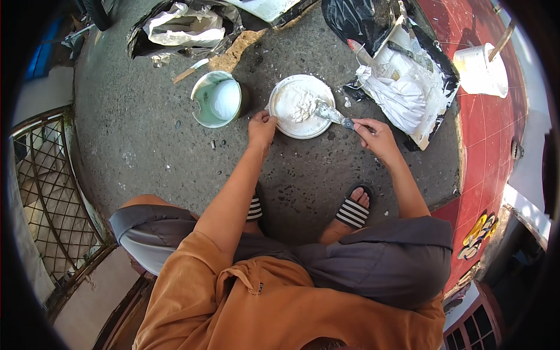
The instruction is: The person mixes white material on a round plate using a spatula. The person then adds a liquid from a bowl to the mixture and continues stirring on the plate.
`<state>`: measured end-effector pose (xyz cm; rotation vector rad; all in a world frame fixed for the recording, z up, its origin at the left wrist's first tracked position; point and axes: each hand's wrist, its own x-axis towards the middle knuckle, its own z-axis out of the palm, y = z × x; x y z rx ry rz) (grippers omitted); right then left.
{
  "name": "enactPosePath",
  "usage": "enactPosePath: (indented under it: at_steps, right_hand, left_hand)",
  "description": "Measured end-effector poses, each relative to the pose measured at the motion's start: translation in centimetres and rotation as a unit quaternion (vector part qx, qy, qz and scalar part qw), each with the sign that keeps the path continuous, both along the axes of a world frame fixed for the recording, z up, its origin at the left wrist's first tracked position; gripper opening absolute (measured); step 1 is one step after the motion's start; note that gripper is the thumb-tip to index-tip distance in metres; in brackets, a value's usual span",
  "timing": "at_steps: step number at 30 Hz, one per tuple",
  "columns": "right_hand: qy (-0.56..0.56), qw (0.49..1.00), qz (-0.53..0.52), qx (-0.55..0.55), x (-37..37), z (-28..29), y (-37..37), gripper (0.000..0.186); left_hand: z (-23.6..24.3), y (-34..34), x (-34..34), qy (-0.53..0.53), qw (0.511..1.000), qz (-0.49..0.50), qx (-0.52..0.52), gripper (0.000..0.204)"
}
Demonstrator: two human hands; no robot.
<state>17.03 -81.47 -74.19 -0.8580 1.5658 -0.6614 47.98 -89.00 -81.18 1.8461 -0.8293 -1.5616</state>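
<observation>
A round white lid (318, 129) lies on the ground in front of me, bearing a lumpy heap of white paste (297, 103). My left hand (262, 131) is closed with its fingertips at the lid's left rim. In my right hand (374, 139) is the handle of a putty knife (330, 113), held between thumb and fingers. Its smeared blade slants left into the right side of the paste. Just left of the lid stands a pale green bucket (200, 111) with white material and a notched rim.
Beyond the bucket lie a second scraper (191, 70) and an open black bag with white lining (185, 29). At the right, an opened white sack (402, 96) rests on black plastic. A white bucket (487, 71) with a stick stands on red tiles, sandals (478, 235) nearer.
</observation>
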Motion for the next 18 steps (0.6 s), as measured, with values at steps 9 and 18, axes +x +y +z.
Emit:
enactPosePath:
  at_steps: [9, 18]
  right_hand:
    - [0.019, 0.999, -0.004, -0.03, 0.1, 1.6, 0.4, 0.029]
    - [0.01, 1.0, 0.006, -0.008, 0.2, 5.7, 0.0, 0.03]
  left_hand:
    - [-0.3, -0.3, -0.4, 0.111, 0.99, 0.081, -0.032, 0.033]
    - [2.1, -1.3, -1.4, 0.151, 0.976, 0.134, -0.075, 0.025]
